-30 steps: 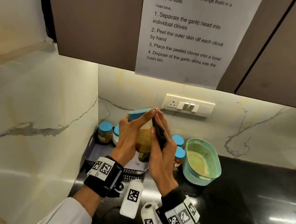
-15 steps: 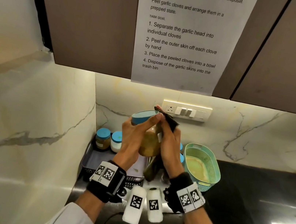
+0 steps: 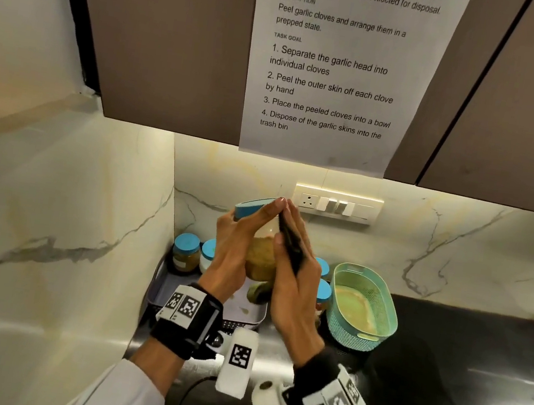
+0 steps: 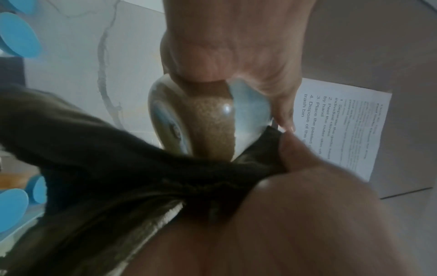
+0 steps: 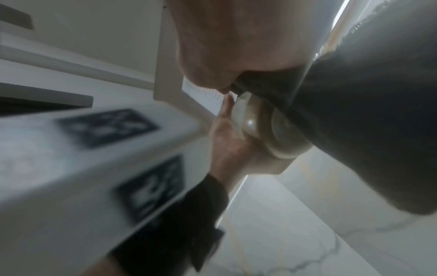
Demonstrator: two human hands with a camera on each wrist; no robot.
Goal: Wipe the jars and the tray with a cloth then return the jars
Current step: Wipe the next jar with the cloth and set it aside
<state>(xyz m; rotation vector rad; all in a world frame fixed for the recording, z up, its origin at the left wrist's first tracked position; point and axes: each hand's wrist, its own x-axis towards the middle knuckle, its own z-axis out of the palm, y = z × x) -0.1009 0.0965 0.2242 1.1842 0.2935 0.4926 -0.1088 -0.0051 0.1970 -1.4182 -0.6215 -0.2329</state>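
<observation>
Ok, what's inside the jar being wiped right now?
The jar, blue-lidded, shows a brownish-yellow grainy filling in its lower part; the upper glass looks unfilled. The left hand and the cloth under the right hand cover both sides.

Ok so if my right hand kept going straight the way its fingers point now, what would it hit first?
Probably the wall switch panel. The right hand points up and away, pressing the dark cloth flat against the jar. Depth is unclear from this view.

Both wrists wear black bands — each carries white blocks printed with black square-pattern markers. A white camera pod with one such marker hangs under each wrist. White sleeves cover the forearms — bare hands beyond the bands.
</observation>
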